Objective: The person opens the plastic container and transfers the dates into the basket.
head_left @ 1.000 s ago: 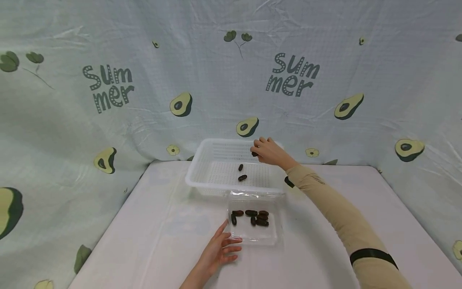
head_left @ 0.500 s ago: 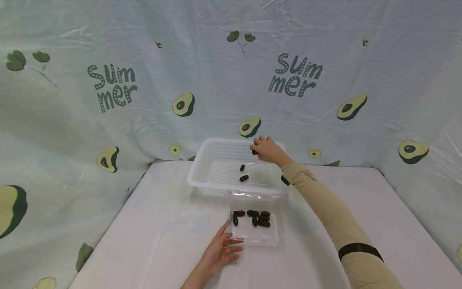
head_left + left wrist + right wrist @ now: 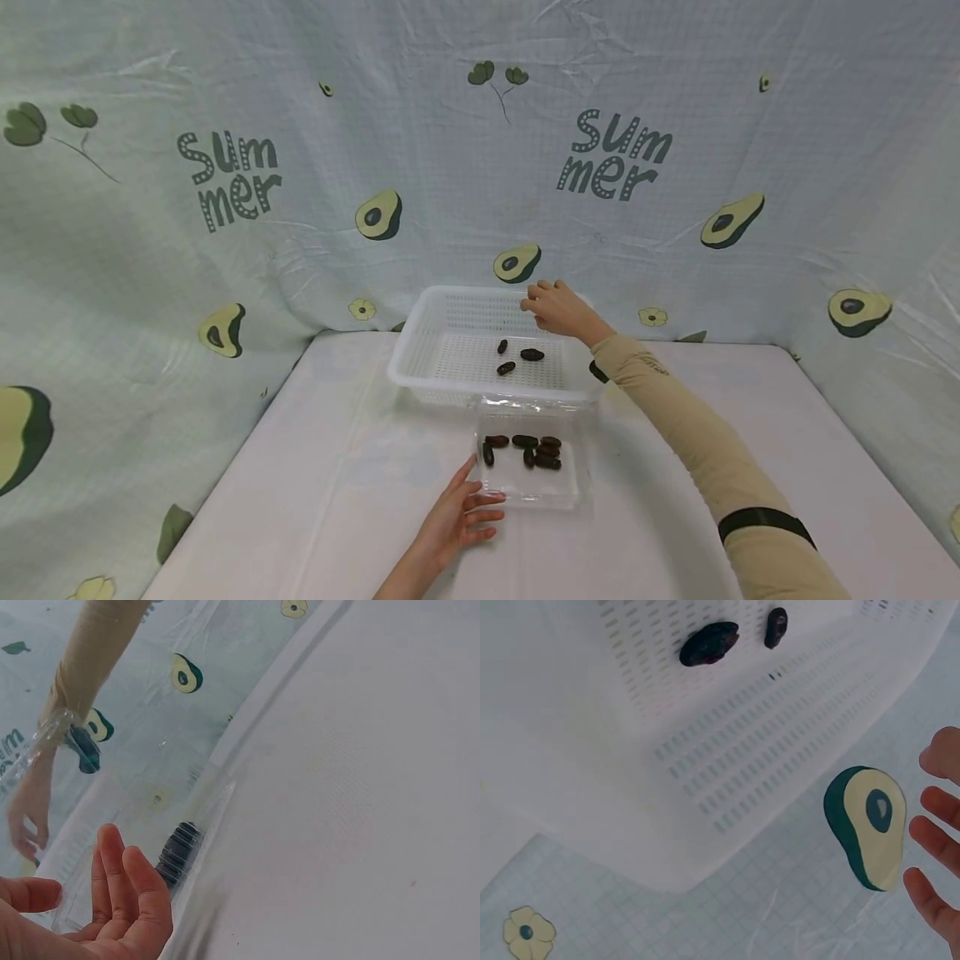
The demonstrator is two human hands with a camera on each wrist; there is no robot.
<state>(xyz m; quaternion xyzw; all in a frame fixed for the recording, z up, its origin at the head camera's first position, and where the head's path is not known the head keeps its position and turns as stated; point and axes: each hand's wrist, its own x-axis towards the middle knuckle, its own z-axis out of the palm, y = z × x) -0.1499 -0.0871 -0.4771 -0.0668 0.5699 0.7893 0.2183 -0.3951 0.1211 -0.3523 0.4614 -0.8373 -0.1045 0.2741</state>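
Note:
My right hand [image 3: 558, 311] hovers over the back right of a white perforated basket [image 3: 420, 383], fingers loosely spread with nothing between them. Three dark, wrinkled dates lie on the basket's floor; the nearest to that hand is a plump date [image 3: 532, 355], glossy in the right wrist view, with a smaller date [image 3: 776, 628] near it. My left hand [image 3: 450, 525] rests by the front left corner of a clear plastic box [image 3: 525, 487], fingers relaxed and apart, fingertips right at its wall. Several dates [image 3: 547, 462] lie inside the box, mostly toward its back and right.
The box stands directly in front of the basket, its raised clear edge [image 3: 532, 406] close to the basket's front. Both are on a white-covered table [image 3: 360, 500]. A printed curtain [image 3: 450, 167] hangs behind and at the sides.
The date that my right hand held now lies on the basket floor, and those fingers have opened. The left hand and the box have stayed in place.

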